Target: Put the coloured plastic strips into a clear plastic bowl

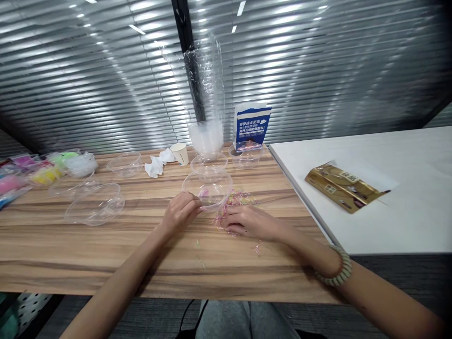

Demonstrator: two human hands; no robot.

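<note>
My left hand [181,210] is closed on the near-left rim of a clear plastic bowl [211,188], which tilts toward me. A few pink shreds show through the bowl's wall. To the right, my right hand [247,221] has its fingers curled down into a loose pile of thin pink and yellow shreds [241,197] on the wooden table. Its fingertips are partly hidden, though they press against the shreds. A few stray shreds [257,247] lie nearer the table's front edge.
More clear bowls [95,205] stand at the left, near bags of coloured material [45,174]. Behind are crumpled tissues [155,167], a paper cup [180,154], stacked clear bowls [206,136] and a blue-and-white bag [252,125]. A gold wrapper [344,186] lies on the white table.
</note>
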